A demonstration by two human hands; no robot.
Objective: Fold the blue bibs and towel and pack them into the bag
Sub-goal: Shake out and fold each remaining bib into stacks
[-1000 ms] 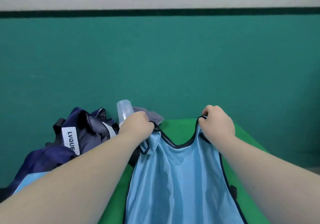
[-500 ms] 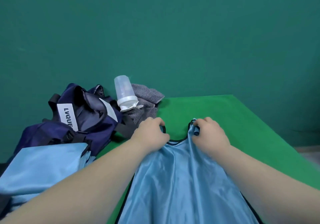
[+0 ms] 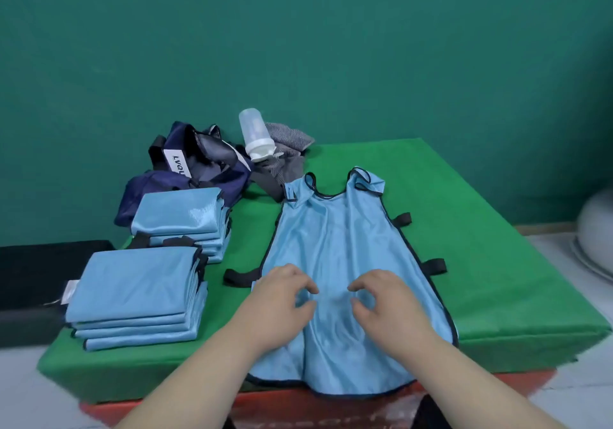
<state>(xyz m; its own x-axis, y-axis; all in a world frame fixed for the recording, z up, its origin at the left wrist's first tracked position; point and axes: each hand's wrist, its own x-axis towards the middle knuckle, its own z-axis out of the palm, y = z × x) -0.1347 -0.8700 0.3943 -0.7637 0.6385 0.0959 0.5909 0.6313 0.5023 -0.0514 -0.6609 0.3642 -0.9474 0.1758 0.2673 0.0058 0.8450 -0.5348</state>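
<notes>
A light blue bib (image 3: 338, 239) with dark trim and black side straps lies spread flat on the green table (image 3: 491, 262), neck hole away from me. My left hand (image 3: 282, 299) and right hand (image 3: 384, 299) hover over its middle with fingers loosely curled, holding nothing. Two stacks of folded blue bibs stand to the left: a near stack (image 3: 136, 296) and a far stack (image 3: 182, 219). Behind them sits the open navy bag (image 3: 195, 166). A grey towel (image 3: 285, 150) lies crumpled beside it.
A clear plastic bottle (image 3: 253, 135) with a white cap leans on the towel. A dark green wall backs the table. A black block (image 3: 30, 279) stands at the left, a white round object (image 3: 597, 229) at the right on the pale floor.
Both hands let go of the bib's shoulder straps and drew back to its middle. The bib now lies flat on the table. The view tilted down, bringing the folded stacks into sight.
</notes>
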